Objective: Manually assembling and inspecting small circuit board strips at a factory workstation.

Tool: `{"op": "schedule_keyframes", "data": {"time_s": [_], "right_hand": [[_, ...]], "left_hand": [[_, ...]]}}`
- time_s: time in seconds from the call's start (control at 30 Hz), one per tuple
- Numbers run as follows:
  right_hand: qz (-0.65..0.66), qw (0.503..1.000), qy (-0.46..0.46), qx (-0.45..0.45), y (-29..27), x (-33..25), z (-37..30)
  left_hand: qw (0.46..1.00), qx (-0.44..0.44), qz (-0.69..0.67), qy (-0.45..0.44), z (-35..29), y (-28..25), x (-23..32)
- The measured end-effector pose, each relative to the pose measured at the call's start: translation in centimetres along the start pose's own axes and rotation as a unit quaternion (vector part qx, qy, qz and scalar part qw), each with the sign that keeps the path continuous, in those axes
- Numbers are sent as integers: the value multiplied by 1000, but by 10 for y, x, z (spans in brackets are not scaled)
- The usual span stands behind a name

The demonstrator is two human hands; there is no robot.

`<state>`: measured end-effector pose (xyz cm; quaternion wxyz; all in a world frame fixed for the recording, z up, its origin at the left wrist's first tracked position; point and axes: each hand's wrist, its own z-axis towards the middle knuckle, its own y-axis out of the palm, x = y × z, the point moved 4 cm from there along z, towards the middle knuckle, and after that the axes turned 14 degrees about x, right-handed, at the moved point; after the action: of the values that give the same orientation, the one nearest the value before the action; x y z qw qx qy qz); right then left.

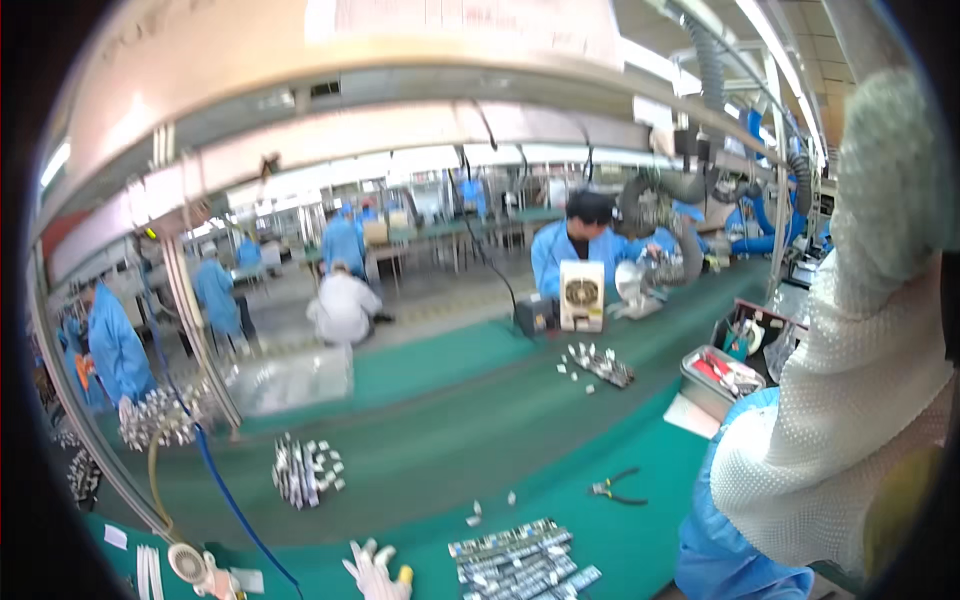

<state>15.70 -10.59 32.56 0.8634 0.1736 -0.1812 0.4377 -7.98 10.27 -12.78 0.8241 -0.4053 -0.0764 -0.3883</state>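
My left hand (378, 572), in a white glove with a yellow cover on one finger, is at the lower edge over the green mat. Its fingers are spread and hold nothing. Just right of it lies a stack of narrow circuit board strips (520, 560). My right hand (830, 430) is raised very close to the camera in a white knitted glove. One finger stretches upward, and a blurred yellow-tipped digit shows lower down. The rest of that hand is cut off, and nothing can be seen in its grasp. Pliers (620, 488) with dark handles lie open on the mat between the hands.
A dark green belt (430, 440) crosses beyond the mat, bearing piles of small metal parts (305, 470). A metal tray (715, 385) of tools stands at right. Across the belt a person in blue (580, 245) sits behind a white fan unit (582, 297). A blue hose (230, 500) hangs left.
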Motion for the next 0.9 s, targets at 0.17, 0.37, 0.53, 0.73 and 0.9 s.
{"op": "schedule_keyframes", "data": {"time_s": [0.17,0.37,0.53,0.73,0.9], "right_hand": [[24,992,-119,20,16,-38,27],[55,996,-73,7,23,-3,-4],[72,997,-13,12,30,12,-33],[111,992,63,6,41,15,-55],[117,985,129,-8,47,1,-75]], "left_hand": [[997,-67,35,10,3,7,-14],[996,-73,26,-32,12,-20,12],[997,-61,23,-45,24,-23,12],[1000,-11,-10,-7,6,1,-9],[1000,-7,0,5,6,1,-13]]}}
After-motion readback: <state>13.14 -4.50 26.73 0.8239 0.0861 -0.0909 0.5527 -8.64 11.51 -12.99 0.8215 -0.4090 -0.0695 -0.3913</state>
